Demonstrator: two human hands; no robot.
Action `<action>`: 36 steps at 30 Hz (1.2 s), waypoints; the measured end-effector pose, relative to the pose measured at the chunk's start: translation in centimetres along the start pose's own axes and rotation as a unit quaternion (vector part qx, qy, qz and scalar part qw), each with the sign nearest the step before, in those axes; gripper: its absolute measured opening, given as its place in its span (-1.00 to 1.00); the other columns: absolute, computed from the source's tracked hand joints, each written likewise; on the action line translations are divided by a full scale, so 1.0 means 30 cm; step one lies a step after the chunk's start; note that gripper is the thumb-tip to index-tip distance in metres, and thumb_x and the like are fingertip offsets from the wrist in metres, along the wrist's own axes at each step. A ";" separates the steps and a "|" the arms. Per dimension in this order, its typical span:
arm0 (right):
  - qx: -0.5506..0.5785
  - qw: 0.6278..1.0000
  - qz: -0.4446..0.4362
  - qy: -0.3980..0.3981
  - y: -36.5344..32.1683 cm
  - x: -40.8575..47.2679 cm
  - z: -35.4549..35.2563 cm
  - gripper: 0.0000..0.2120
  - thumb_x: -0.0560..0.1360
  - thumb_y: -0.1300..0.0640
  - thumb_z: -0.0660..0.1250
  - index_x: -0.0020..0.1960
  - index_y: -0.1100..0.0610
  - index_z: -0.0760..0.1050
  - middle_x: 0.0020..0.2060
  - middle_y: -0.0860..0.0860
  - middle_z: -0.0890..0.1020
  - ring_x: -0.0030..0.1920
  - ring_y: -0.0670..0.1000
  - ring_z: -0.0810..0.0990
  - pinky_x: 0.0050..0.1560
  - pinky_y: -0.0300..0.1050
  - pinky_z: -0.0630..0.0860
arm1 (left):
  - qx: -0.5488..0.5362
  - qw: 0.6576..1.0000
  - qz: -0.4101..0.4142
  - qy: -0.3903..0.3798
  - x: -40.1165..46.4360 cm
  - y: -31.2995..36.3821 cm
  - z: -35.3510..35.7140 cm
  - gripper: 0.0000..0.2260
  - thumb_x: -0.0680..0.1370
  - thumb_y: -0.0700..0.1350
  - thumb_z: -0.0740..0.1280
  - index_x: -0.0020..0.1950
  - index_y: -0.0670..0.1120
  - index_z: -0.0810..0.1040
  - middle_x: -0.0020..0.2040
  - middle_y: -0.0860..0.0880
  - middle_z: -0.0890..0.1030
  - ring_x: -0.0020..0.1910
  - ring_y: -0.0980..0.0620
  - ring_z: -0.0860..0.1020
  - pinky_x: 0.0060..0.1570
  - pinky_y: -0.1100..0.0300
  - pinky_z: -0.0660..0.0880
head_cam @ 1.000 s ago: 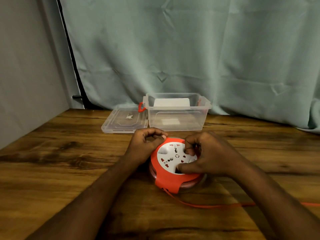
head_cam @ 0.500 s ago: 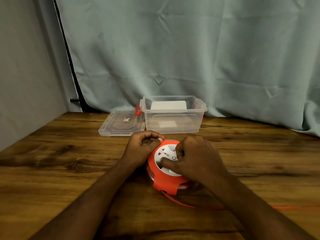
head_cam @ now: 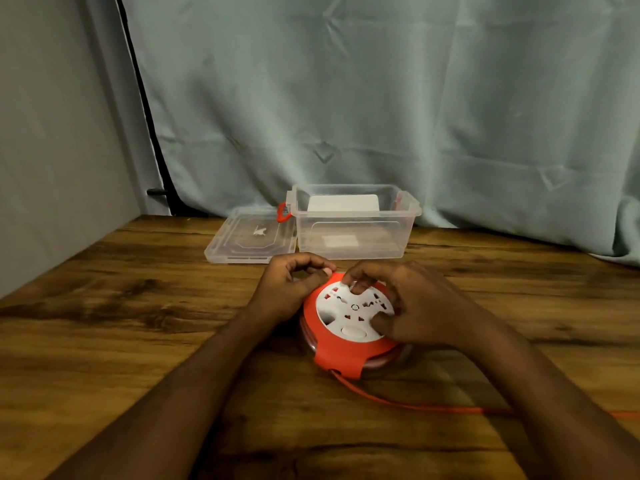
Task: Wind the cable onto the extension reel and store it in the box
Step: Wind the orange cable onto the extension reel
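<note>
Wooden table (head_cam: 121, 323) — bearing an orange extension reel (head_cam: 349, 327), trailing orange cable (head_cam: 415, 405), clear box (head_cam: 353, 226), detached lid (head_cam: 251, 239) alongside.

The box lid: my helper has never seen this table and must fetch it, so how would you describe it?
On the wooden table, look to the far edge by the grey-green curtain, where an open clear plastic box stands. The lid lies flat on the table against the box's left side. It is the only flat, shallow clear piece, beside the box's orange latch.
</note>
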State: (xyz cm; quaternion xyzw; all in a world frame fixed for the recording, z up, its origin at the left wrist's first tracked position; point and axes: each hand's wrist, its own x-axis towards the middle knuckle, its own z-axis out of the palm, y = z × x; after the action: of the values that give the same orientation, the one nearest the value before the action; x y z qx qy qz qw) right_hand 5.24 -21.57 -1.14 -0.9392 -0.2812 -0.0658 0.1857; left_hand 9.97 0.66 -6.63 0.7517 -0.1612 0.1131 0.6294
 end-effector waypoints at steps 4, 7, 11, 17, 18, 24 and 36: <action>0.048 0.998 0.015 -0.036 0.016 -0.002 -0.014 -0.33 0.29 0.02 0.55 0.31 -0.33 0.40 0.14 -0.31 0.64 0.03 -0.14 0.65 -0.03 0.04 0.68 | -0.004 1.000 -0.001 0.002 -0.001 0.002 0.004 -0.90 0.56 -0.26 0.40 -0.01 -0.12 0.71 -0.06 -0.12 0.72 -0.05 -0.10 0.69 -0.07 0.07 0.67; 0.078 0.996 0.026 -0.032 0.025 -0.002 -0.017 -0.33 0.24 0.03 0.62 0.19 -0.33 0.35 0.09 -0.32 0.67 0.09 -0.13 0.67 -0.02 0.07 0.70 | 0.000 1.000 0.002 0.007 -0.001 0.002 0.009 -0.90 0.55 -0.25 0.41 -0.02 -0.10 0.71 -0.05 -0.12 0.72 -0.04 -0.10 0.69 -0.06 0.07 0.67; 0.086 0.995 0.042 -0.020 0.016 -0.005 -0.024 -0.31 0.22 -0.01 0.67 0.12 -0.28 0.29 0.03 -0.39 0.68 0.01 -0.22 0.66 -0.05 -0.04 0.67 | -0.003 1.000 0.008 0.008 -0.001 -0.002 0.010 -0.90 0.55 -0.26 0.41 -0.01 -0.12 0.71 -0.04 -0.15 0.71 -0.01 -0.14 0.68 -0.03 0.03 0.67; 0.047 0.997 0.057 0.010 -0.022 -0.009 -0.021 -0.30 0.15 -0.25 0.66 0.06 -0.20 0.27 -0.15 -0.21 0.71 -0.10 -0.18 0.65 -0.14 -0.05 0.64 | -0.001 1.000 0.009 0.019 0.005 -0.010 0.010 -0.90 0.54 -0.28 0.42 0.00 -0.17 0.71 -0.05 -0.14 0.72 0.02 -0.18 0.66 0.00 0.06 0.65; 0.030 0.998 0.055 0.016 -0.028 -0.011 -0.017 -0.32 0.15 -0.27 0.66 0.03 -0.18 0.28 -0.18 -0.19 0.70 -0.15 -0.18 0.64 -0.19 -0.07 0.62 | -0.003 1.000 0.009 0.020 0.005 -0.011 0.011 -0.90 0.54 -0.28 0.42 0.00 -0.18 0.71 -0.06 -0.13 0.72 0.02 -0.19 0.66 0.00 0.07 0.65; -0.044 0.995 0.048 0.074 -0.043 0.001 0.027 -0.44 0.17 -0.43 0.54 -0.34 0.02 0.44 -0.45 -0.11 0.56 -0.39 -0.14 0.50 -0.38 -0.20 0.32 | -0.004 1.000 0.013 0.015 0.005 -0.011 0.012 -0.90 0.55 -0.28 0.41 0.01 -0.22 0.71 -0.08 -0.14 0.71 0.01 -0.21 0.66 0.01 0.03 0.64; -0.063 0.987 0.079 0.121 -0.092 0.034 0.109 -0.51 0.39 -0.36 0.41 -0.49 -0.04 0.40 -0.47 -0.16 0.41 -0.33 -0.14 0.44 -0.19 -0.15 0.39 | 0.007 1.000 0.017 0.010 0.005 -0.007 0.012 -0.90 0.55 -0.29 0.40 0.00 -0.19 0.70 -0.11 -0.04 0.71 -0.02 -0.13 0.68 -0.01 0.06 0.66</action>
State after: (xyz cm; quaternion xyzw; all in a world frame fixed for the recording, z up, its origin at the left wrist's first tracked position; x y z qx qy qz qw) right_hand 4.63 -17.65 -3.07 -0.9534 -0.1766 -0.1820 0.1634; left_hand 10.18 0.32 -6.84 0.7522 -0.1671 0.1323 0.6235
